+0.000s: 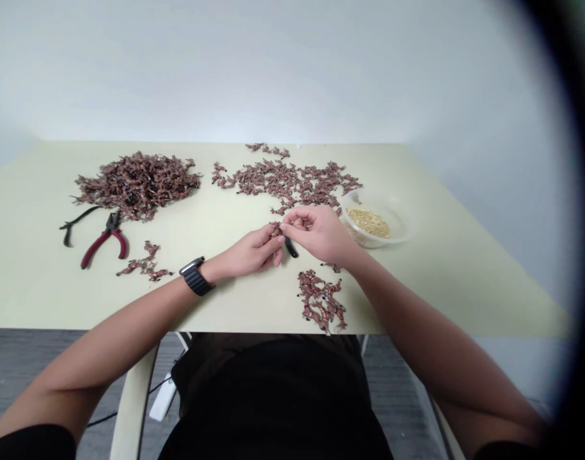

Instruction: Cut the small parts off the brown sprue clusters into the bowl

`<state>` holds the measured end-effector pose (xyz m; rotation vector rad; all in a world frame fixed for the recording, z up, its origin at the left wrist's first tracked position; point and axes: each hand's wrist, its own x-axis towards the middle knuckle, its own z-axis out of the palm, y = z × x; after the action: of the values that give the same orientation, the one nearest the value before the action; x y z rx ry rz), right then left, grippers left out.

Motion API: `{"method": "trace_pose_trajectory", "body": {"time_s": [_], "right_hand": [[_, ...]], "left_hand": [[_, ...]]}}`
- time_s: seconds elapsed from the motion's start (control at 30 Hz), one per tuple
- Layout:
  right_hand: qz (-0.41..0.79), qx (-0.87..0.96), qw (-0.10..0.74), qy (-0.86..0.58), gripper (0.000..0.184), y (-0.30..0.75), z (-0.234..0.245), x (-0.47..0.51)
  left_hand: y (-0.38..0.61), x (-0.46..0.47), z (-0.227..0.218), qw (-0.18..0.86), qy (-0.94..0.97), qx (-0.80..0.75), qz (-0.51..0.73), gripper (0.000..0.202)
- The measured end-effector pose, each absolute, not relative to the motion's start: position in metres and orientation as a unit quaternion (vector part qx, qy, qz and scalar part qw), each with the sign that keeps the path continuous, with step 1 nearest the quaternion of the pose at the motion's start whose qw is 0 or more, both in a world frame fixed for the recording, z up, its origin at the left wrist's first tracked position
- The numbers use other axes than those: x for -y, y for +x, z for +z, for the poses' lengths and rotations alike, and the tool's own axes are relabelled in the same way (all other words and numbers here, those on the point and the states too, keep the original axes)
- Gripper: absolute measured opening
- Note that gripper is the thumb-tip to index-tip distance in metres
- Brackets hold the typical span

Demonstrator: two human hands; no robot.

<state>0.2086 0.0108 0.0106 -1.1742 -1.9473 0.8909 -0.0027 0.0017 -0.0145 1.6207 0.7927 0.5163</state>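
Note:
My left hand (262,250), with a dark watch on its wrist, is closed around a small brown figurine (275,228). My right hand (321,231) meets it there, thumb and forefinger pinched at the figurine's edge; what lies between those fingertips is too small to make out. Between the two hands a black curved handle (291,248) pokes out; I cannot tell whether it is held or lies on the table. Nearest my right wrist, a small group of brown figurines (321,300) lies by the table's front edge.
A big heap of brown figurines (141,182) sits at the left. More figurines (285,179) spread behind my hands. Red-handled pliers (105,241), a black tool (74,223) and a few figurines (146,263) lie front left. A clear bowl (402,230) holds yellowish bits (369,222).

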Motion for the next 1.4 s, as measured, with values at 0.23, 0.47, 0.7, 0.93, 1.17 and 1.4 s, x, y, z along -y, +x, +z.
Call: {"method": "trace_pose_trajectory", "body": {"time_s": [0.23,0.47,0.7,0.93,1.17,1.4], "right_hand": [[0.328,0.758,0.339,-0.451,0.018,0.208,0.010,-0.010],[0.238,0.796,0.333,-0.445,0.014,0.201,0.014,-0.005],[0.189,0.822,0.334,-0.421,0.016,0.198,0.014,-0.003],[0.407,0.689,0.357,-0.483,0.016,0.194,0.009,-0.004],[0.444,0.671,0.355,-0.475,0.026,0.198,0.007,-0.008],[0.155,0.829,0.349,-0.408,0.015,0.200,0.001,-0.006]], "left_hand": [[-0.003,-0.002,-0.015,0.563,0.716,-0.348,0.220,0.042],[-0.002,0.000,-0.012,0.497,0.750,-0.360,0.246,0.040],[-0.006,-0.004,-0.016,0.429,0.794,-0.349,0.252,0.037],[-0.012,-0.009,-0.024,0.258,0.865,-0.382,0.198,0.030],[-0.009,-0.006,-0.017,0.330,0.836,-0.370,0.237,0.020],[-0.006,-0.005,-0.021,0.592,0.692,-0.313,0.270,0.039]]}}
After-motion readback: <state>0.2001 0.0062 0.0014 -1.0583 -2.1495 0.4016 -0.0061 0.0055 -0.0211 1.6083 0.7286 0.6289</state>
